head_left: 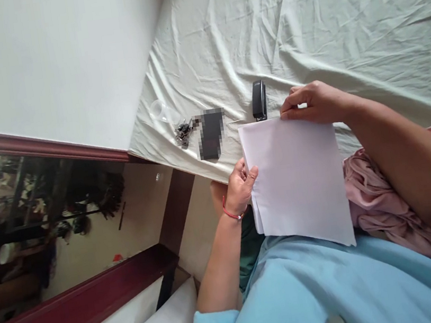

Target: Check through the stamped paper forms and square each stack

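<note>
Blue shirt [296,278] folds across my front, and just beyond it I hold a stack of white paper [299,187] over my lap, its long axis running away from me toward the bed [340,21]. My left grip [242,183] is closed on the stack's left edge, thumb on top, a red bracelet [232,211] at the wrist. My right grip [313,102] pinches the far edge between thumb and fingers, right of its middle. Right at that far edge, toward its left corner, lies a black stapler [259,100], its long axis also pointing away from me; whether its near end touches the paper I cannot tell. My right fingertips are the nearer to it, with the stapler just to their left. Toward the bed's near left corner lie a blurred dark slab [210,134], a bunch of keys [183,134] and a clear container [159,110]. Pink cloth [377,203] is bunched under my right forearm.
</note>
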